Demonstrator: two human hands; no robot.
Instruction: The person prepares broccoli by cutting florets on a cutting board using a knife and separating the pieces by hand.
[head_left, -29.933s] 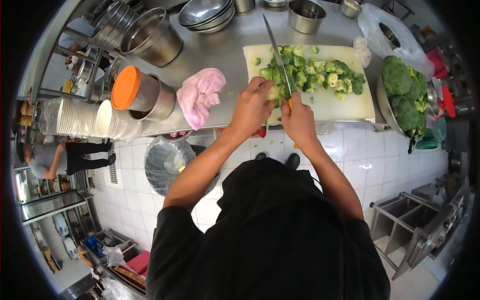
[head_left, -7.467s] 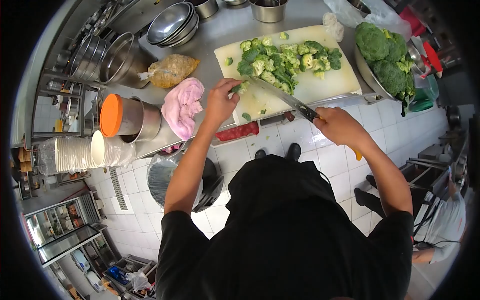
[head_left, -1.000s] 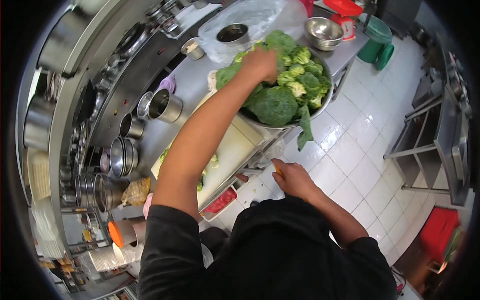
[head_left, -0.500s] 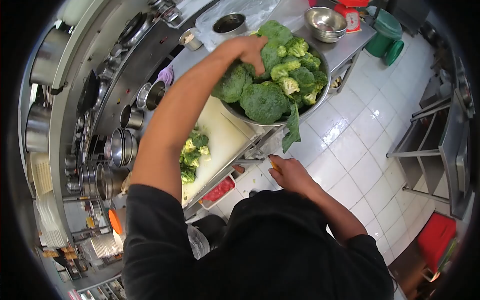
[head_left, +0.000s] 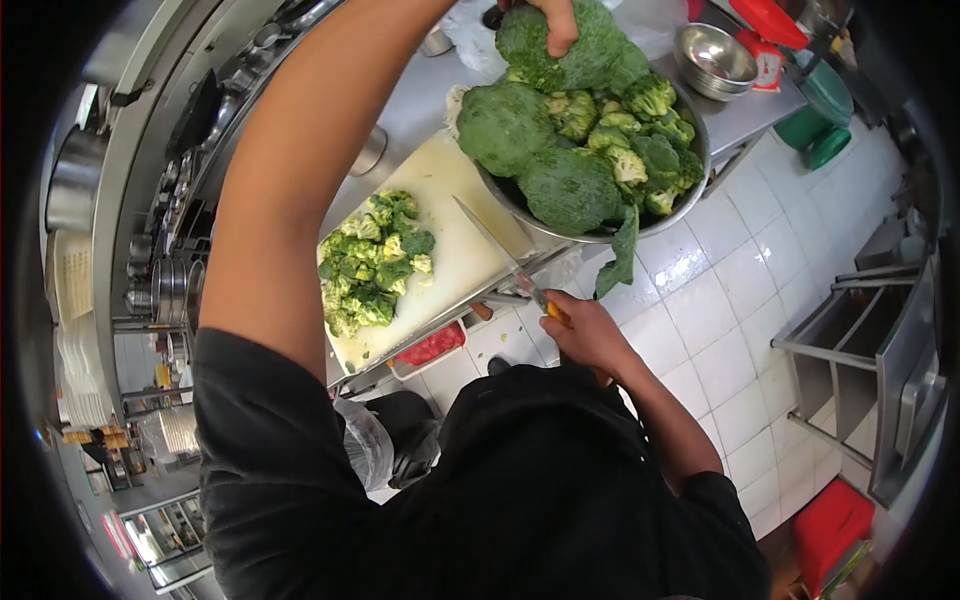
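My left hand (head_left: 557, 22) is closed on a large broccoli head (head_left: 570, 55) at the far side of the metal bowl (head_left: 697, 205); only some fingers show at the top edge. Several more broccoli heads (head_left: 570, 188) and cut florets (head_left: 650, 165) fill the bowl, and a leaf (head_left: 622, 255) hangs over its rim. In my right hand (head_left: 590, 335) is a knife (head_left: 505, 257) with a yellow handle, its blade pointing over the edge of the white cutting board (head_left: 445, 215). A pile of chopped broccoli (head_left: 375, 262) lies on the board.
Stacked metal bowls (head_left: 715, 60) and a red scale (head_left: 765, 55) stand past the broccoli bowl. A container with red contents (head_left: 430, 348) sits below the counter. A green bin (head_left: 825, 100) and a metal rack (head_left: 850, 370) stand on the tiled floor.
My left hand has moved up and away with a broccoli head in its grip. The view has shifted, showing more of the chopped pile. The knife's blade now lies over the board's edge.
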